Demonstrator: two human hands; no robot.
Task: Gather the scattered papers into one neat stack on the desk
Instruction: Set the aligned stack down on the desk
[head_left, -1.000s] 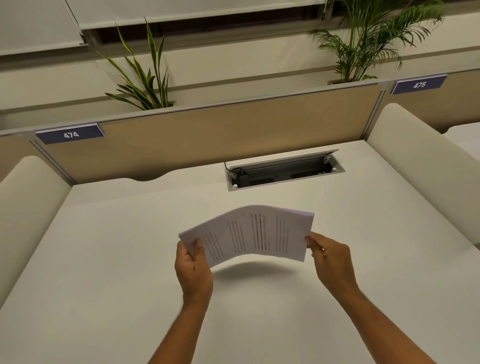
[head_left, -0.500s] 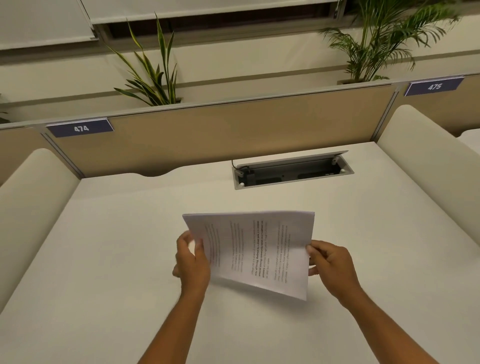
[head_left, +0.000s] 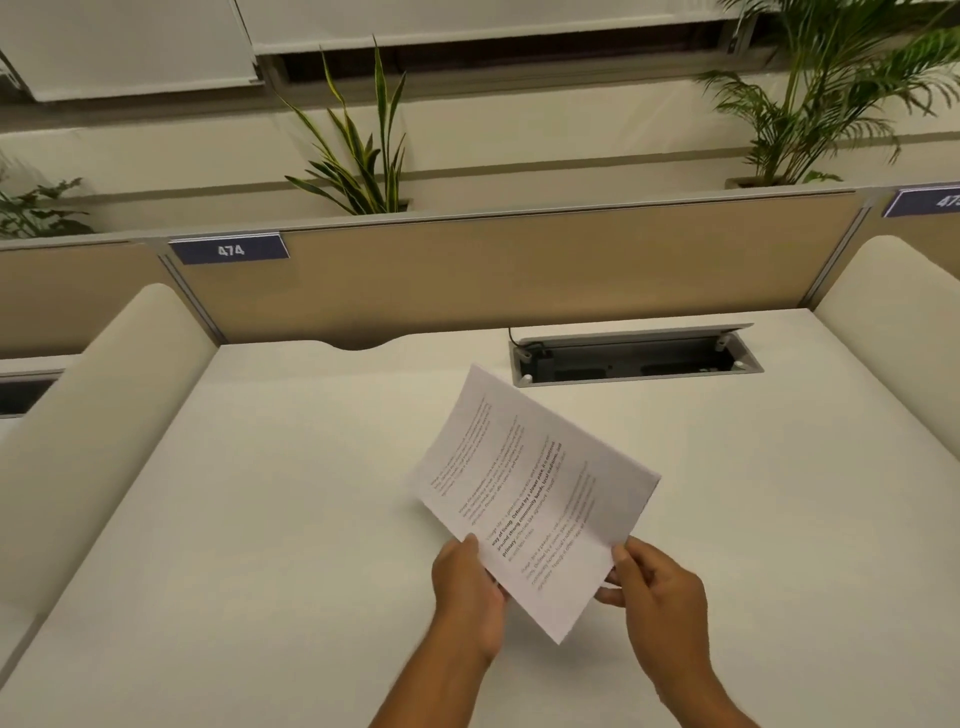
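A stack of white printed papers is held above the white desk, turned diagonally with one corner pointing away toward the cable box. My left hand grips its near left edge, thumb on top. My right hand pinches the near right edge. The sheets' edges look aligned. No other loose papers show on the desk.
An open grey cable box is sunk into the desk at the back right. Tan partition with label 474 closes the back. Padded side dividers stand left and right. Plants rise behind.
The stack has rotated from lying sideways to a diagonal, with its far corner swung toward the cable box. Both hands have shifted to the near edges. The camera has turned left.
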